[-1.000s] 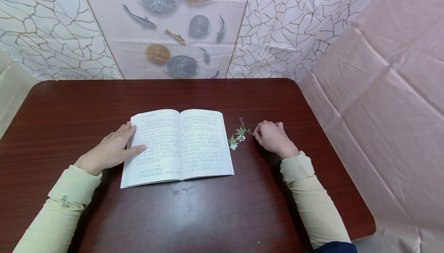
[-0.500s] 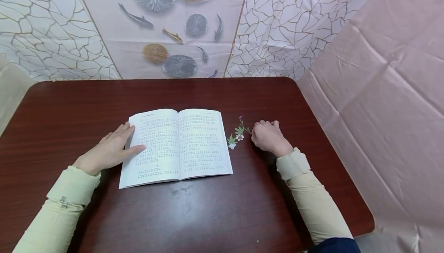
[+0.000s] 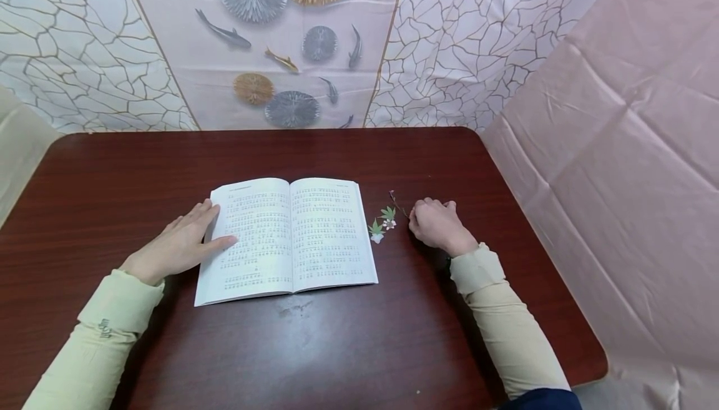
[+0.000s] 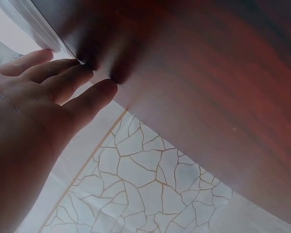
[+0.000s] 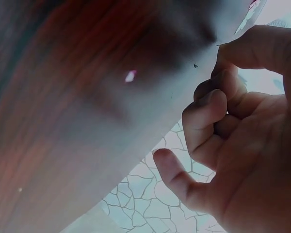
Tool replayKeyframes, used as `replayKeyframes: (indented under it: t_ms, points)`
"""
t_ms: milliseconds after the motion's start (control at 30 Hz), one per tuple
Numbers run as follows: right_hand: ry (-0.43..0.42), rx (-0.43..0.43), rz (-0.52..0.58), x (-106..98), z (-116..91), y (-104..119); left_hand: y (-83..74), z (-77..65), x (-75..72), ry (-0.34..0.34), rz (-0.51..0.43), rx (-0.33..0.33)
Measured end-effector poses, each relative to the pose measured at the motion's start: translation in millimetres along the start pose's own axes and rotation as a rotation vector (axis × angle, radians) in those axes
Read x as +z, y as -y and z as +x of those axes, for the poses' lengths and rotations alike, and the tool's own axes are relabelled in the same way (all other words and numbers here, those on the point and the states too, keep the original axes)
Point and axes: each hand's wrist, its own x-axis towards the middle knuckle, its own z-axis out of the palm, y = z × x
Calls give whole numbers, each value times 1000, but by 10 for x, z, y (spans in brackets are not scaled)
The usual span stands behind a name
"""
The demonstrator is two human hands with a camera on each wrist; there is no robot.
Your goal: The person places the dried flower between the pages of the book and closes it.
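An open book (image 3: 326, 235) with printed pages lies on the dark wooden table. My left hand (image 3: 174, 244) rests on its left edge, thumb over the page and fingers extended; in the left wrist view those fingers (image 4: 94, 97) reach along the page edge. To the book's right, my right hand (image 3: 440, 226) pinches the lower end of a thin flower sprig (image 3: 392, 196) with a small purplish tip. Its thumb and index finger meet in the right wrist view, the other fingers (image 5: 203, 121) curled. Green leaves and white flowers (image 3: 389, 223) lie between book and hand.
The table (image 3: 314, 360) has rounded corners. A patterned cloth (image 3: 320, 104) hangs behind it, and a plain pinkish cloth (image 3: 629, 166) stands along the right side. A small pinkish-white fleck (image 5: 130, 76) shows on the table in the right wrist view.
The sprig's stem has shifted slightly, and its tip now stands a little farther from the green leaves. The right hand has moved only slightly. Left hand and book stay in place.
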Motion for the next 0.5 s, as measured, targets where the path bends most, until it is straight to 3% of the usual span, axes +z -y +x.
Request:
replayKeyframes:
  t_ms: [233, 500]
  points:
    - [-13, 13, 22, -39, -22, -17, -6, -5, 5, -2, -3, 2]
    - [0, 52, 128, -124, -35, -42, 2, -9, -3, -4, -2, 13]
